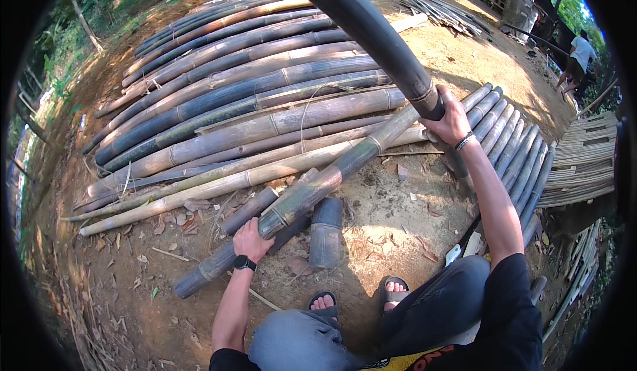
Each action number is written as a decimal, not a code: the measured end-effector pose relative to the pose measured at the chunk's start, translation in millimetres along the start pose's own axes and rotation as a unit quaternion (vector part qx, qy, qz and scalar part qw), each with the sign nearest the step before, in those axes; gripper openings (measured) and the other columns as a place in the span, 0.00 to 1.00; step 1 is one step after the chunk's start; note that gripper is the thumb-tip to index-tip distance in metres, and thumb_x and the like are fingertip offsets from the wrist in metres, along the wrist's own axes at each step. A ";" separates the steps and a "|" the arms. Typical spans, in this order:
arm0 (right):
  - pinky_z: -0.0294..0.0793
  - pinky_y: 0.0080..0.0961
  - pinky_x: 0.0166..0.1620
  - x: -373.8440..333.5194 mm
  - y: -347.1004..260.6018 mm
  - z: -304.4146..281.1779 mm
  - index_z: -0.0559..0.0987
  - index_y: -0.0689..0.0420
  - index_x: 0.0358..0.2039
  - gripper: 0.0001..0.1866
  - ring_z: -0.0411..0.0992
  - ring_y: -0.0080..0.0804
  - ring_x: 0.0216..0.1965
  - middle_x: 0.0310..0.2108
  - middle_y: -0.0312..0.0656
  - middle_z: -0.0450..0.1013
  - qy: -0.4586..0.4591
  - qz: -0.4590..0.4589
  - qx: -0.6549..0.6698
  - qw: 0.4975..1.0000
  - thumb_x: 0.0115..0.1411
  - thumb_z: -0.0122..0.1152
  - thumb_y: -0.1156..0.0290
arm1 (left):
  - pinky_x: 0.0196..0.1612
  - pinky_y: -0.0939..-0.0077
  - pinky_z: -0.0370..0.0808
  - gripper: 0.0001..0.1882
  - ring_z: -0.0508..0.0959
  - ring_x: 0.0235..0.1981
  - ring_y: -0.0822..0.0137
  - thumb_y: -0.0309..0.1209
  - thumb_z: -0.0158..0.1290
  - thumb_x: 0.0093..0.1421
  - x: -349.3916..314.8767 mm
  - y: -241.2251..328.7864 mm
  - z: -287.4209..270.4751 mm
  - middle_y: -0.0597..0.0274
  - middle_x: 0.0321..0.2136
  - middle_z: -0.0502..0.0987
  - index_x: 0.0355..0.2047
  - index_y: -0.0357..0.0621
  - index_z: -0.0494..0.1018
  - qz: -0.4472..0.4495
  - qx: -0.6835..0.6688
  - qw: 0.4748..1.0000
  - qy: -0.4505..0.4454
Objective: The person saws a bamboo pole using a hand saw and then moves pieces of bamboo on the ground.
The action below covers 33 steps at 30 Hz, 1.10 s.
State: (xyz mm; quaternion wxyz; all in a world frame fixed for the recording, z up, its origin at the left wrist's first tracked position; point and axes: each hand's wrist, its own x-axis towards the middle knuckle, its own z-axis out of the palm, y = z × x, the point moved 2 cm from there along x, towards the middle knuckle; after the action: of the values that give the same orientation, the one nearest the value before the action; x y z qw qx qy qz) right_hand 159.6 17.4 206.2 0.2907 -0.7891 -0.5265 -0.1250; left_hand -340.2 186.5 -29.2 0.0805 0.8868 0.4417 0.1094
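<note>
My right hand (452, 117) is closed around the lower end of a dark bamboo piece (371, 32), which is raised and slants up to the left. My left hand (251, 239) grips the near end of a greenish-brown bamboo pole (325, 180). That pole slopes from the lower left up toward my right hand, its far end passing behind the raised piece. Below it on the ground are a short bamboo section (326, 233), a darker bamboo length (209, 271) beside my left wrist, and another short piece (247, 213).
Many long bamboo poles (285, 75) lie side by side across the ground ahead. More poles (507, 142) are lined up at right, beside a stack of split bamboo slats (584, 158). A white-handled tool (452, 254) lies near my right knee. Another person (581, 56) stands far right.
</note>
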 end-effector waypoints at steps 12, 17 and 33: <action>0.75 0.32 0.48 -77.7 -39.3 -183.1 0.67 0.59 0.57 0.40 0.78 0.36 0.43 0.42 0.47 0.78 0.188 -0.019 0.086 0.978 0.43 0.77 0.68 | 0.51 0.62 0.72 0.38 0.77 0.45 0.56 0.46 0.69 0.36 -63.8 69.5 -14.0 0.56 0.44 0.77 0.47 0.42 0.71 0.133 -0.022 0.991 0.019; 0.70 0.39 0.54 -86.1 -73.7 -125.1 0.68 0.59 0.58 0.40 0.71 0.50 0.50 0.48 0.52 0.71 0.095 -0.166 0.017 0.981 0.42 0.74 0.71 | 0.53 0.62 0.72 0.37 0.77 0.48 0.55 0.49 0.66 0.43 -69.3 108.2 20.3 0.53 0.47 0.77 0.51 0.43 0.71 0.170 -0.078 0.982 0.003; 0.67 0.41 0.56 -120.5 -39.5 81.0 0.65 0.57 0.59 0.45 0.65 0.52 0.51 0.49 0.50 0.67 -0.248 -0.192 0.001 0.949 0.37 0.72 0.67 | 0.49 0.65 0.71 0.31 0.74 0.47 0.57 0.45 0.65 0.43 -57.2 137.2 3.4 0.57 0.43 0.74 0.45 0.42 0.73 0.273 -0.061 0.954 0.106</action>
State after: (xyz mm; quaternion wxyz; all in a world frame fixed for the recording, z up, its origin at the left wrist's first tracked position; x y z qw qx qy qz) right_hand 65.2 -15.2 93.7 0.1217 -0.6791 -0.7236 0.0218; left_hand -267.7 58.6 -6.6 0.0540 0.9501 0.1817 0.2477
